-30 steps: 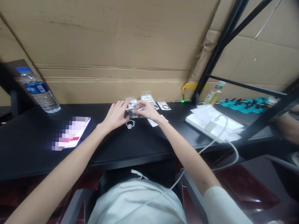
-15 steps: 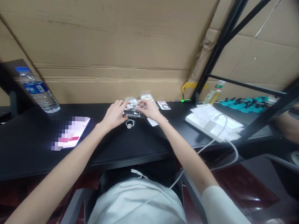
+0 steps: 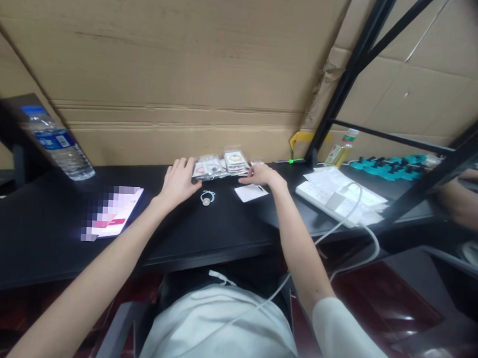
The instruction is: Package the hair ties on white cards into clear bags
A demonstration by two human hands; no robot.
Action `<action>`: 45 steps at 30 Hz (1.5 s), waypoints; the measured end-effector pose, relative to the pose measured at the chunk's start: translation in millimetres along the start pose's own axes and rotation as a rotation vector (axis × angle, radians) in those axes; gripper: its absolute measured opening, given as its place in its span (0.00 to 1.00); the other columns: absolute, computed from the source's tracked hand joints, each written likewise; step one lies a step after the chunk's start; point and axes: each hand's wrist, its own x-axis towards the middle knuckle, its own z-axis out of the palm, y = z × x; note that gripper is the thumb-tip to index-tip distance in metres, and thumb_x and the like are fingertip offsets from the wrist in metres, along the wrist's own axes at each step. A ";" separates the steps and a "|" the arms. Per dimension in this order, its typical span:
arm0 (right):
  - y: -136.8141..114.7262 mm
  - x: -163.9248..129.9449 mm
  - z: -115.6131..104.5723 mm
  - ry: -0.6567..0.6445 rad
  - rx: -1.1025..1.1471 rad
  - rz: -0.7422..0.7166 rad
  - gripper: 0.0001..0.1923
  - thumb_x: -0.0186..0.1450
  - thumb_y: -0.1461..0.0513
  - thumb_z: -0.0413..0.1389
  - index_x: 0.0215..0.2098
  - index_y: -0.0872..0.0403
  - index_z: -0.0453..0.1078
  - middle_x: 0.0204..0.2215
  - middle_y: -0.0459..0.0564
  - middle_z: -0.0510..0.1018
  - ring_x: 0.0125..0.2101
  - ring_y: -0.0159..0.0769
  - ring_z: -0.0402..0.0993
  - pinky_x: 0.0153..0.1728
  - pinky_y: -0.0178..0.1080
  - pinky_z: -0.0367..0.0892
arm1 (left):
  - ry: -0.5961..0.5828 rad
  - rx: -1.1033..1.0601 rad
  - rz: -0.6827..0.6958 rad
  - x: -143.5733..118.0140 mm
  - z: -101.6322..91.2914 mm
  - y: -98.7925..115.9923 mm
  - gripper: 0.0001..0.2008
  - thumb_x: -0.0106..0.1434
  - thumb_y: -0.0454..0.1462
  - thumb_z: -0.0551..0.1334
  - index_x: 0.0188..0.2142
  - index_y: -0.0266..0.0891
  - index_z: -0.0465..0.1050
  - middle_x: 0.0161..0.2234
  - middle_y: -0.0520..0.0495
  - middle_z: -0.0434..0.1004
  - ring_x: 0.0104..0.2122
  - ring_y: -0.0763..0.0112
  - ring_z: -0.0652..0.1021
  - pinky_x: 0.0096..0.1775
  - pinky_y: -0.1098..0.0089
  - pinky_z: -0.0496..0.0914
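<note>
Small clear plastic packets holding bracelet-like loops on white cards lie in a row at the back of the black desk. My left hand is at their left end, fingers stretched out and touching or very near the edge. At the right end is my right hand, its thumb extended and fingers loosely bent, nothing visibly held. It partly hides another small packet behind it. A white card with a slot lies just below that hand. In front of the row rests a light-blue cord bracelet with a round charm.
A phone with a lit screen and a water bottle are on the left. To the right are papers, a white cable, a drink bottle and a black metal frame. Another person's arm shows at far right.
My hands have moved apart from the middle of the packets, the left going left and the right going right. The packets and the white card are now more exposed.
</note>
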 end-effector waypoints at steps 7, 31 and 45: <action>20.1 -7.8 -7.8 -0.106 -0.077 0.252 0.36 0.39 0.43 0.78 0.39 0.53 0.77 0.41 0.60 0.82 0.38 0.49 0.81 0.36 0.45 0.75 | -0.010 0.006 -0.004 -0.1 -0.7 1.9 0.32 0.63 0.47 0.67 0.63 0.37 0.63 0.55 0.32 0.73 0.57 0.40 0.73 0.54 0.48 0.70; -1.4 -9.0 -6.8 0.046 0.725 -0.460 0.12 0.68 0.53 0.61 0.39 0.54 0.72 0.35 0.48 0.77 0.32 0.34 0.71 0.32 0.36 0.68 | -0.034 -0.001 0.026 -0.5 -1.0 5.0 0.37 0.61 0.48 0.69 0.66 0.40 0.62 0.55 0.33 0.72 0.55 0.41 0.74 0.53 0.48 0.71; 6.1 -0.7 -3.4 0.155 0.709 -0.412 0.13 0.67 0.53 0.61 0.38 0.54 0.69 0.33 0.49 0.77 0.32 0.36 0.73 0.29 0.34 0.67 | -0.023 -0.134 0.011 0.0 -4.3 7.7 0.35 0.61 0.50 0.69 0.63 0.40 0.63 0.53 0.36 0.72 0.53 0.44 0.75 0.51 0.50 0.72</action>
